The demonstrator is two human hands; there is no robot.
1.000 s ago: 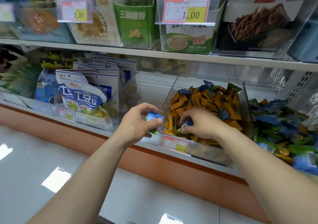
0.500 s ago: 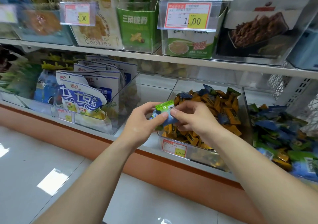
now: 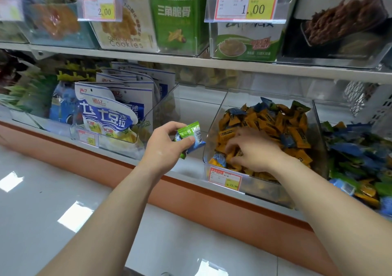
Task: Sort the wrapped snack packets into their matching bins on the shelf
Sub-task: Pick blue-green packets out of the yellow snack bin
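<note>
since half a second ago the two hands have parted: right hand point(image 3: 252, 149) has gone back down into the clear bin of orange packets point(image 3: 265, 127), centre right of frame, while left hand point(image 3: 167, 146) stays out in front of the shelf edge, centre frame.

near: both bare forearms rise from the bottom edge over the glossy white floor point(image 3: 38, 201). left hand is pinched shut on a small clutch of strays, a green packet point(image 3: 188, 132) on top and a blue packet point(image 3: 196, 144) under it, thumb across the front.

mid: right hand lies palm down on the orange heap, fingers curled into the packets near the bin's front wall. whether it has closed on one i cannot tell. a blue-faced packet point(image 3: 218, 159) sits just left of the fingers, against the front wall. more blue and green strays show on top toward the back.

far right: neighbouring bin of blue and green packets point(image 3: 360, 154), mixed with a few orange.

step in hand, as i read it: culling wrong colours from the orange bin. next move likely calls for pinching out that front stray, adding it to the left hand's clutch, then carrying the lot to the right-hand bin.
</note>
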